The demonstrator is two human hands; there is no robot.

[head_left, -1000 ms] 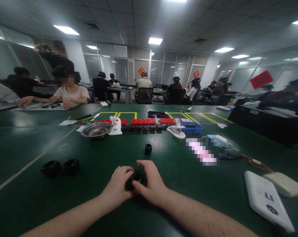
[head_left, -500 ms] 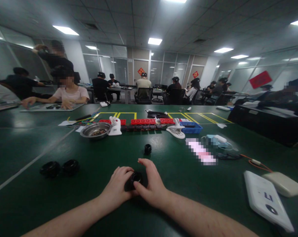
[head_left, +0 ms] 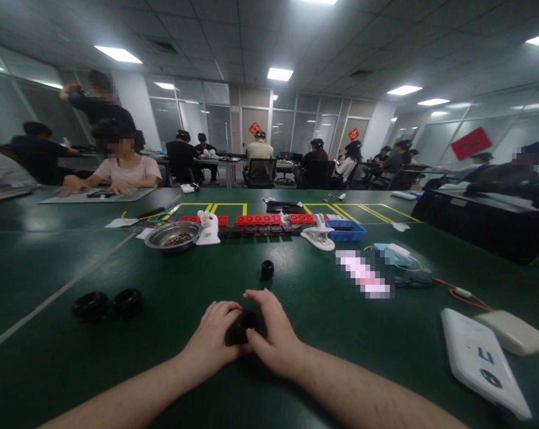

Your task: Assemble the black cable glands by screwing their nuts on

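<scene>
Low in the middle of the head view, both hands are around a black round part with a hole in its top (head_left: 242,326), close above or on the green table (head_left: 171,333). My left hand (head_left: 215,330) grips its left side, with the fingers curled over the far edge. On the right side is my right hand (head_left: 273,333), its thumb at the hole and its fingers bent round the back; the lower part is hidden. Ahead stands a small black ribbed part (head_left: 267,270). Two larger black rings (head_left: 90,306) lie to the left.
Farther back are a metal bowl of small pieces (head_left: 173,236), white clips (head_left: 319,232), red tray strips (head_left: 260,219) and a blue bin (head_left: 346,230). To the right lie a white device (head_left: 483,363), a beige case (head_left: 514,332) and cables. A person (head_left: 121,170) sits across the table.
My right hand has turned slightly about the black part: its fingertips have moved left and its thumb a little right. Across the table, the person's arm has drawn inward.
</scene>
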